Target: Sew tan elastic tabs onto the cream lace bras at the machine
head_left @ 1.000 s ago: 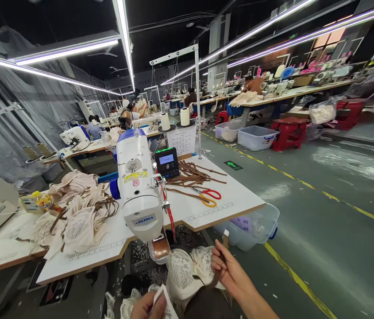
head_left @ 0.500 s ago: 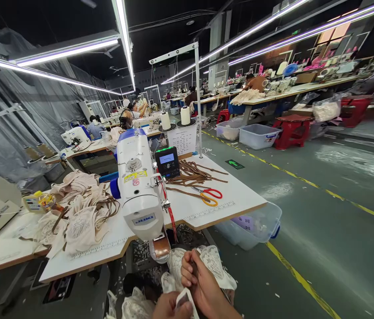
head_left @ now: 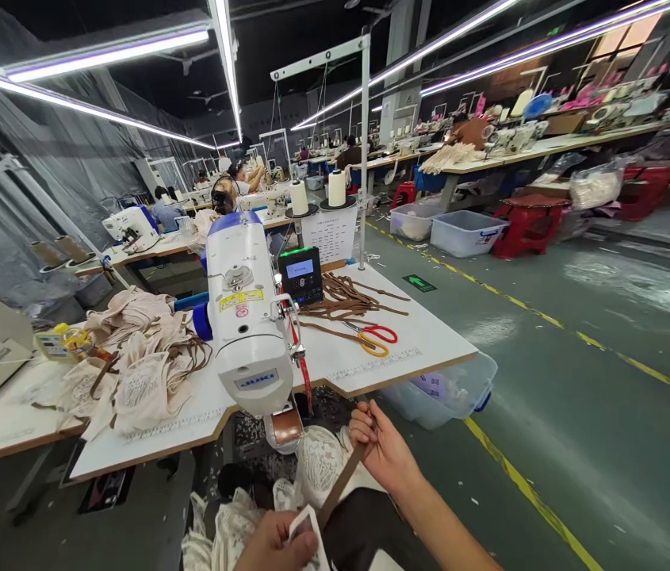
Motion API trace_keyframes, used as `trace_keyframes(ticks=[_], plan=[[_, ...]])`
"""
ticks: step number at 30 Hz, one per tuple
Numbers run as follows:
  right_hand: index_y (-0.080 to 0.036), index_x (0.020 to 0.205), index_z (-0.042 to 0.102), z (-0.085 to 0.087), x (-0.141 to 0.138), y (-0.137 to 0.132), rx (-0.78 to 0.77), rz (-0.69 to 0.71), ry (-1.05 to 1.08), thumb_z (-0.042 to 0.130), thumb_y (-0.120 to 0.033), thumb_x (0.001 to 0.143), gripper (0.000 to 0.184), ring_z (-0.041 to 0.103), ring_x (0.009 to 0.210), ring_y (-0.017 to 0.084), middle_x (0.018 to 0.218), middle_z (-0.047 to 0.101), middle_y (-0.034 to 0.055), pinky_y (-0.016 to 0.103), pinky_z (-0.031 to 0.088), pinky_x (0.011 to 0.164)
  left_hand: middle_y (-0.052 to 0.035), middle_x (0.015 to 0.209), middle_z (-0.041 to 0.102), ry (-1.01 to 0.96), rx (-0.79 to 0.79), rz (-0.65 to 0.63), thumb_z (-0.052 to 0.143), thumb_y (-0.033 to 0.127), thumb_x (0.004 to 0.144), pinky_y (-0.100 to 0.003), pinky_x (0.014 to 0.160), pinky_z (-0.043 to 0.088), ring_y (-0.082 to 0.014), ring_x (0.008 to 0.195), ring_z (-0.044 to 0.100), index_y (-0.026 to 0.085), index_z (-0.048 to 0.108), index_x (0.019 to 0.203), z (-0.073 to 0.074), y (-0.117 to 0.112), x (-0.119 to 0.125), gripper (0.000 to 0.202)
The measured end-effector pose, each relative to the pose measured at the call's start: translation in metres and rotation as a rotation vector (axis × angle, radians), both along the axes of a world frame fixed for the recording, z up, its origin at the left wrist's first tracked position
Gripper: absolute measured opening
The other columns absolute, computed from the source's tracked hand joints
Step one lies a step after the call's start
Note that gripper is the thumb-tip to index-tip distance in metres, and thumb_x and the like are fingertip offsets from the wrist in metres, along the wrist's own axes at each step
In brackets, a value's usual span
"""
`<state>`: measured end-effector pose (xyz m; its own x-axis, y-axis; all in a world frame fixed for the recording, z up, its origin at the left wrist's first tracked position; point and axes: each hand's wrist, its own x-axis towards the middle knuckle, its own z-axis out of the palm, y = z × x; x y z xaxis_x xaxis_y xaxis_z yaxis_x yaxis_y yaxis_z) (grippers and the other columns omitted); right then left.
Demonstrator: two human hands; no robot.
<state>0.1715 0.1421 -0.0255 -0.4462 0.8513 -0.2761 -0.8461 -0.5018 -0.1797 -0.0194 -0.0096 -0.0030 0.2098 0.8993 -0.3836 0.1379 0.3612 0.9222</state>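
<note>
My right hand [head_left: 387, 449], in front of the table edge, is closed on one end of a brown strap [head_left: 340, 485]. The strap runs down to my left hand [head_left: 282, 542] at the bottom of the view. Between that hand's thumb and fingers is a flat, white-edged piece with a rounded corner [head_left: 307, 522]; its kind is unclear. White lace bra pieces [head_left: 321, 458] lie below and behind my hands, beside the arm of the white sewing machine [head_left: 256, 349]. More white lace [head_left: 233, 523] hangs to the left of my left hand.
Beige lace bras [head_left: 147, 381] are heaped left of the machine. Brown straps [head_left: 352, 295] and scissors with red and yellow handles [head_left: 377, 337] lie on the white table [head_left: 430, 337]. Under its right side stands a clear plastic bin [head_left: 438, 396]. Other people work farther back.
My right hand has moved up and right, away from my left, and the brown strap now shows stretched between them. My left hand has shifted slightly left. The camera view has shifted a little.
</note>
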Motion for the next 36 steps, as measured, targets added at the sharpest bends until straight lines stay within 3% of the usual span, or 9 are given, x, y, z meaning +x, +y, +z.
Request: trace_keyframes(ticks=[4, 6, 10, 18, 21, 25, 29, 34, 36], plan=[[-0.021, 0.082, 0.056, -0.011, -0.002, -0.003, -0.029, 0.093, -0.23, 0.06, -0.039, 0.092, 0.021, 0.054, 0.058, 0.008, 0.071, 0.055, -0.0033, 0.02, 0.052, 0.061, 0.0053, 0.054, 0.037, 0.039, 0.014, 0.161, 0.061, 0.074, 0.074, -0.021, 0.05, 0.024, -0.0065, 0.051, 0.03, 0.016, 0.046, 0.061, 0.008, 0.002, 0.003, 0.061], [-0.019, 0.09, 0.061, -0.028, -0.009, -0.017, -0.087, 0.326, -0.301, 0.059, -0.046, 0.091, 0.028, 0.063, 0.079, 0.013, 0.086, 0.065, 0.0035, 0.026, 0.054, 0.074, 0.0044, 0.057, 0.044, 0.0, -0.027, 0.229, 0.065, 0.069, 0.073, -0.02, 0.051, 0.028, -0.0073, 0.053, 0.037, 0.014, 0.053, 0.068, 0.002, 0.005, 0.004, 0.057], [-0.017, 0.098, 0.066, -0.048, -0.026, -0.056, 0.1, 0.759, -0.346, 0.064, -0.058, 0.084, 0.043, 0.064, 0.093, 0.016, 0.095, 0.07, 0.0057, 0.028, 0.052, 0.084, 0.002, 0.066, 0.055, -0.065, -0.108, 0.306, 0.068, 0.058, 0.077, -0.02, 0.054, 0.036, -0.0088, 0.058, 0.046, 0.013, 0.059, 0.076, -0.015, 0.01, 0.005, 0.046], [-0.017, 0.087, 0.073, -0.025, -0.021, -0.046, 0.289, 0.437, -0.672, 0.08, -0.048, 0.071, 0.035, 0.045, 0.055, 0.006, 0.059, 0.053, -0.0055, 0.017, 0.037, 0.052, 0.0031, 0.062, 0.048, 0.131, 0.069, 0.23, 0.057, 0.048, 0.087, -0.02, 0.054, 0.032, -0.0089, 0.059, 0.042, 0.013, 0.058, 0.071, -0.006, 0.013, 0.011, 0.039], [-0.019, 0.082, 0.074, -0.018, -0.011, -0.033, 0.383, 0.4, -0.708, 0.079, -0.046, 0.073, 0.029, 0.053, 0.066, 0.008, 0.073, 0.061, -0.0019, 0.02, 0.043, 0.063, 0.0041, 0.06, 0.042, 0.25, 0.116, 0.256, 0.055, 0.045, 0.09, -0.021, 0.053, 0.028, -0.0087, 0.058, 0.04, 0.014, 0.056, 0.067, -0.006, 0.014, 0.01, 0.039], [-0.02, 0.085, 0.077, -0.001, -0.008, -0.033, 0.746, 0.594, -0.763, 0.069, -0.041, 0.083, 0.023, 0.06, 0.106, 0.018, 0.113, 0.067, 0.0036, 0.032, 0.046, 0.092, 0.0047, 0.059, 0.039, 0.324, 0.176, 0.267, 0.054, 0.045, 0.092, -0.022, 0.053, 0.025, -0.0082, 0.058, 0.035, 0.014, 0.056, 0.065, -0.003, 0.016, 0.012, 0.04], [-0.022, 0.09, 0.077, 0.015, -0.016, -0.04, 0.989, 0.573, -0.963, 0.062, -0.04, 0.09, 0.023, 0.062, 0.096, 0.019, 0.097, 0.07, 0.004, 0.035, 0.047, 0.089, 0.0046, 0.057, 0.036, 0.36, 0.244, 0.256, 0.053, 0.039, 0.093, -0.022, 0.053, 0.026, -0.0087, 0.057, 0.034, 0.015, 0.053, 0.06, 0.003, 0.018, 0.015, 0.041], [-0.023, 0.086, 0.077, 0.016, -0.021, -0.038, 0.829, 0.507, -0.897, 0.066, -0.045, 0.087, 0.025, 0.063, 0.082, 0.016, 0.087, 0.07, 0.0032, 0.03, 0.049, 0.077, -0.0058, 0.092, 0.063, 0.287, 0.449, 0.261, 0.06, 0.034, 0.091, -0.026, 0.072, 0.046, -0.0171, 0.085, 0.057, 0.017, 0.065, 0.083, -0.005, 0.017, 0.019, 0.02], [-0.023, 0.088, 0.077, 0.014, -0.022, -0.032, 0.75, 0.487, -0.881, 0.067, -0.047, 0.085, 0.026, 0.062, 0.08, 0.016, 0.086, 0.07, 0.0026, 0.029, 0.049, 0.074, -0.0038, 0.085, 0.064, 0.291, 0.473, 0.32, 0.057, 0.034, 0.093, -0.024, 0.065, 0.046, -0.0145, 0.074, 0.058, 0.018, 0.063, 0.089, -0.014, 0.015, 0.023, 0.018]])
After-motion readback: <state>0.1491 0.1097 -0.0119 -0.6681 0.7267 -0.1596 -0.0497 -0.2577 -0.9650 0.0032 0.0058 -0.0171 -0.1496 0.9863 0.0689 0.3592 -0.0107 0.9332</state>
